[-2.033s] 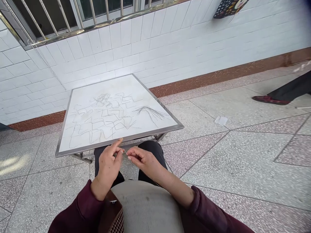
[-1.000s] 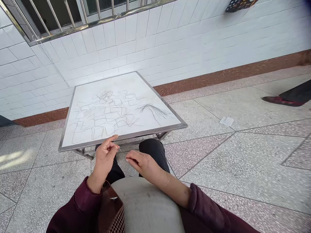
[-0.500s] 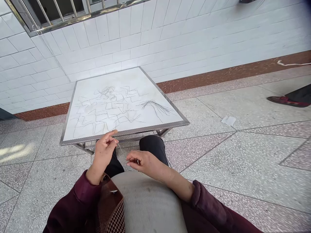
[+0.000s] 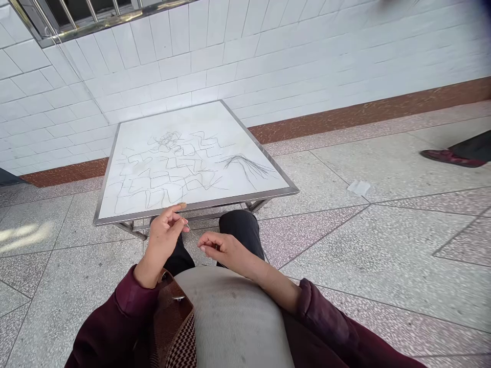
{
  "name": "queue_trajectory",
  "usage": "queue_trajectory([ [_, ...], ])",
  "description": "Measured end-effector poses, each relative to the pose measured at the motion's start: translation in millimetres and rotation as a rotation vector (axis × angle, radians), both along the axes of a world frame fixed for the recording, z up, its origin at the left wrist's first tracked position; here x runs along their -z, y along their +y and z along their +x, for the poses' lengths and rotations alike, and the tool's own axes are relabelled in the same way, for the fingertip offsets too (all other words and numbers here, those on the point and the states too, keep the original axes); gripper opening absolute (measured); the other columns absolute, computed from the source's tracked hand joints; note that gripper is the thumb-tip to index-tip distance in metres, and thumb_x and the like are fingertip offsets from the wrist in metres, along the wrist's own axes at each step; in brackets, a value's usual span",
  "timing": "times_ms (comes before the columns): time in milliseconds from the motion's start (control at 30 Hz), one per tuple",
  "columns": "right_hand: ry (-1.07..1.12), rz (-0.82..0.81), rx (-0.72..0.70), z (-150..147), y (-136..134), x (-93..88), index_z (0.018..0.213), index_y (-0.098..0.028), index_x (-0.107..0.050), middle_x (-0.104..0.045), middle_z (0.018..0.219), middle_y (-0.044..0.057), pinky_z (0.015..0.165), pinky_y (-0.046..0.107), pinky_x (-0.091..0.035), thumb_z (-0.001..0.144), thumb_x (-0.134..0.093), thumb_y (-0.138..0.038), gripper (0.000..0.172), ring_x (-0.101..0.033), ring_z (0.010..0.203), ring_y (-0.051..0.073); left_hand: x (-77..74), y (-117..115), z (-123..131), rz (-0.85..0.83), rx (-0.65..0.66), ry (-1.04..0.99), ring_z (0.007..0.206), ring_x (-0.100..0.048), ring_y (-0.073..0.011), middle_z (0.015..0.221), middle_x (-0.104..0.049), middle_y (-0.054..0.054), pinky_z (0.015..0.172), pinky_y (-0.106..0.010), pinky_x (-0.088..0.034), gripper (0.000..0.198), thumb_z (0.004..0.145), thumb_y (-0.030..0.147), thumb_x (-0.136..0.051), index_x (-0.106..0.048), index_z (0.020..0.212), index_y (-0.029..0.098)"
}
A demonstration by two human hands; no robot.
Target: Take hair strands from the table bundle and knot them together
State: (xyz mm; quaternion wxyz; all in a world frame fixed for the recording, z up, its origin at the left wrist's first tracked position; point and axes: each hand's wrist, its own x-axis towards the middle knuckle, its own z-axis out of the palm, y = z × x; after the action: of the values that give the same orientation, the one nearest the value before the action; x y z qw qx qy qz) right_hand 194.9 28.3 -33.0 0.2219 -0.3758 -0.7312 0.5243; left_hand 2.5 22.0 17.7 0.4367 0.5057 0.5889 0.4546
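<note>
My left hand [image 4: 164, 234] is closed in a pinch just beyond the near edge of a low white table [image 4: 199, 115]. A short, thin, light strand, like wire or thread [image 4: 188, 226], sticks out from between its thumb and finger. My right hand [image 4: 227, 250] is to the right and slightly nearer, above my lap, thumb and fingers pressed together. Whatever it may hold is too fine to make out. Across the tabletop lie many thin dark strands bent in zigzags [image 4: 172, 174], with a tangle [image 4: 169, 138] farther back and a fanned bundle of straighter strands [image 4: 249, 164] at the right.
The metal-framed table stands by a white tiled wall [image 4: 299, 66] with a barred window [image 4: 84, 13]. White paper [image 4: 359, 187] lies on the speckled floor [image 4: 330, 240]. At far right shows another person's dark red shoe [image 4: 452, 157]. A brown patterned bag [image 4: 172, 312] hangs at my left side.
My right hand has its thumb and fingers closer together, and less of the strand shows at my left hand. The view has shifted slightly.
</note>
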Motion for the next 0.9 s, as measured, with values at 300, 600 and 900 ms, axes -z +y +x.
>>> queue_trajectory([
  [300, 0.031, 0.219, -0.012, 1, 1, 3.0, 0.086, -0.02, -0.064, -0.062, 0.074, -0.001, 0.062, 0.023, -0.041, 0.092, -0.051, -0.023, 0.015, -0.054, 0.067, 0.012, 4.5, 0, -1, 0.0, 0.007, -0.027, 0.07, -0.069, -0.0149, 0.082, -0.067, -0.001, 0.071, -0.028, -0.053, 0.039, 0.082, 0.03, -0.06, -0.062, 0.12, 0.018],
  [600, -0.024, 0.735, -0.193, 6, 3, -0.7, 0.095, -0.019, -0.065, -0.065, 0.077, 0.004, 0.066, 0.027, -0.045, 0.099, -0.045, -0.023, 0.021, -0.058, 0.073, 0.015, 5.0, 0, 3, -0.027, 0.013, 0.028, 0.066, -0.064, -0.0127, 0.075, -0.067, 0.0, 0.063, -0.024, -0.05, 0.035, 0.078, 0.023, -0.059, -0.066, 0.112, 0.02],
  [900, -0.161, 0.977, -0.398, 10, 5, -17.7, 0.087, -0.017, -0.06, -0.056, 0.071, 0.002, 0.064, 0.029, -0.035, 0.099, -0.035, -0.009, 0.029, -0.043, 0.069, 0.016, 13.5, -3, 8, -0.03, 0.059, 0.021, 0.065, -0.063, -0.0131, 0.073, -0.064, 0.002, 0.064, -0.025, -0.051, 0.03, 0.076, 0.021, -0.059, -0.069, 0.105, 0.021],
])
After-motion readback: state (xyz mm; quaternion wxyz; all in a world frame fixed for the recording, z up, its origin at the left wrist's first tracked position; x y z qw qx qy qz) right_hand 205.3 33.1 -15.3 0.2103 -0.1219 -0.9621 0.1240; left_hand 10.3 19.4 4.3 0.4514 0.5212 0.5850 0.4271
